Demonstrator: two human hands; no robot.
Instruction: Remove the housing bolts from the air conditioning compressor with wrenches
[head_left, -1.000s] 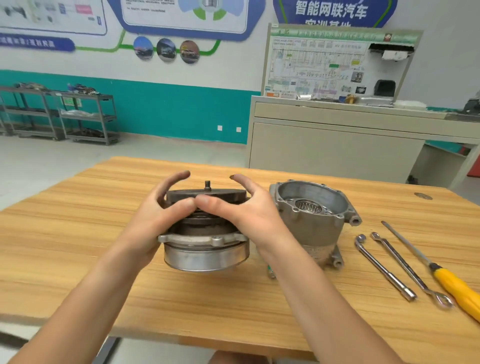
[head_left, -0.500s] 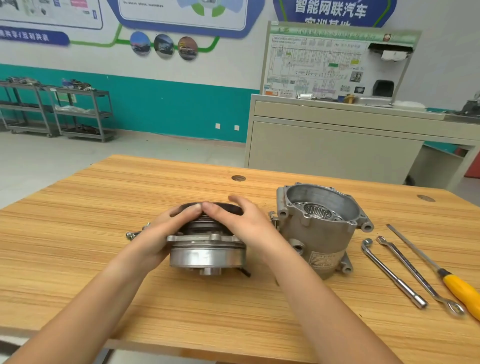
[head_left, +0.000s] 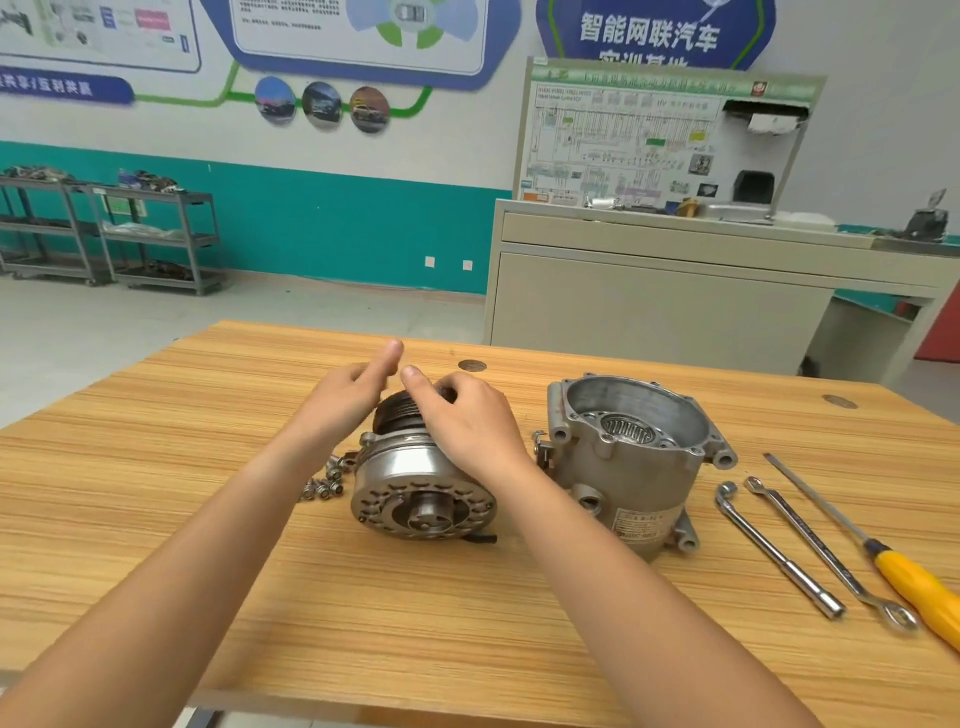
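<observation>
The compressor's pulley assembly (head_left: 415, 483) lies tipped on its side on the wooden table (head_left: 156, 467), its round metal end face towards me and the black pulley at the far end. My right hand (head_left: 467, 426) lies over the top of it, fingers curled round the black pulley. Just left of the pulley, my left hand (head_left: 353, 395) hovers with straight fingers, blurred and holding nothing. The empty aluminium housing (head_left: 639, 467) stands upright to the right. Several removed bolts (head_left: 324, 483) lie in a heap left of the assembly.
Right of the housing lie an L-shaped socket wrench (head_left: 774, 551), a slim combination wrench (head_left: 826, 556) and a yellow-handled screwdriver (head_left: 914, 582), near the table's right edge. A beige cabinet (head_left: 649, 312) stands behind the table.
The pulley assembly has been tipped from upright onto its side, end face towards me. My left hand has come off it and opened. The heap of bolts is now uncovered.
</observation>
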